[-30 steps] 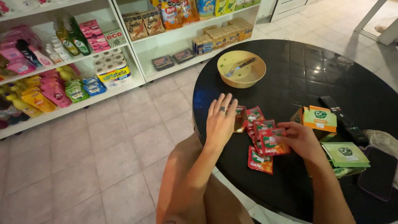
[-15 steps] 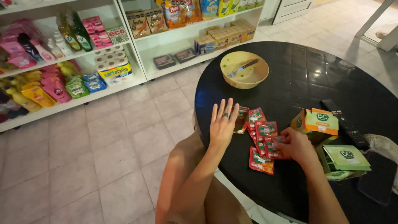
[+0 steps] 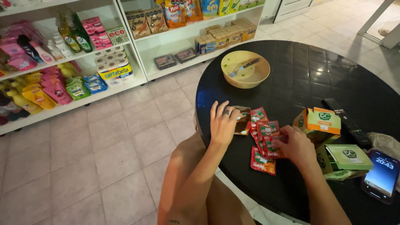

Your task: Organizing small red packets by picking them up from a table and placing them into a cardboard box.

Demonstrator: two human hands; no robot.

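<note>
On the black round desk [image 3: 308, 75], the red sachets [image 3: 265, 135] lie between the hands, long axes pointing away; the right hand [image 3: 293, 146] pinches their near-right edge, the left hand [image 3: 223, 121] rests flat, fingers spread, just left.

the round table [image 3: 316, 79] is glossy black stone in tiles. the red sachets [image 3: 266, 133] look like shiny plastic foil. the bowl [image 3: 245, 70] is matt yellow plastic, the boxes [image 3: 323, 121] matt cardboard, the phone [image 3: 381, 177] smooth glass, the floor [image 3: 104, 141] pale, smooth tile.
</note>
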